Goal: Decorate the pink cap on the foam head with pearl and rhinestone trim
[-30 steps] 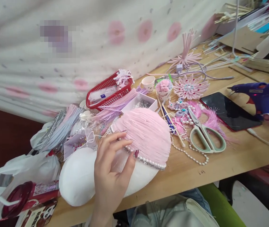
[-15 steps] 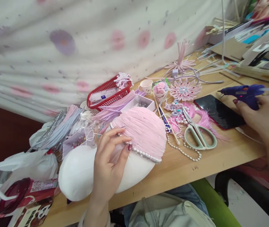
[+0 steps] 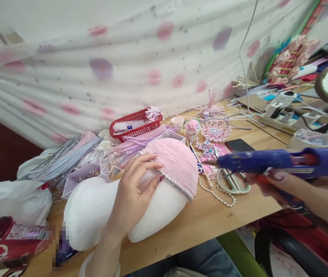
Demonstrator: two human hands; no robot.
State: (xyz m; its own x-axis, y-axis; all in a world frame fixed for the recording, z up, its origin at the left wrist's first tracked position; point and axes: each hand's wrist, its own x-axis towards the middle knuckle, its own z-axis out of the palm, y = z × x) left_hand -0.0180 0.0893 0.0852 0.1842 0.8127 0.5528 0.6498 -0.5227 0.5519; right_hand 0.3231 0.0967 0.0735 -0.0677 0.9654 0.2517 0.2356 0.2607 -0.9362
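Pink, soft-looking strips lie side by side on a round cap (image 3: 173, 161), seen in the head view. The cap sits on the far end of a big white form (image 3: 158, 213), which is smooth and curved, with a round lump at its left end. A row of small round pearls (image 3: 178, 186) and a sparkly silver line run along the cap's edge.

The left hand (image 3: 136, 188) is half open, with its fingers bent and its thumb apart. Its fingertips rest by the pearl edge; I cannot tell if they pinch anything. The right hand (image 3: 299, 192) is closed around a blue glue gun (image 3: 256, 161), to the right of the white form. The gun's tip points left, towards the cap.

The paper cup (image 3: 177, 124) behind the form has tiny dark marks, too small to read. The table (image 3: 210, 227) has small writing near its front edge, right of the form, that I cannot read.

Behind the form are a red plastic basket (image 3: 135, 130) with holes and a white box (image 3: 171, 135). To its right are a bead string (image 3: 218, 200), a pink flower (image 3: 215, 131) and a black phone (image 3: 240, 145). The gun partly hides the green-handled scissors (image 3: 233, 182).
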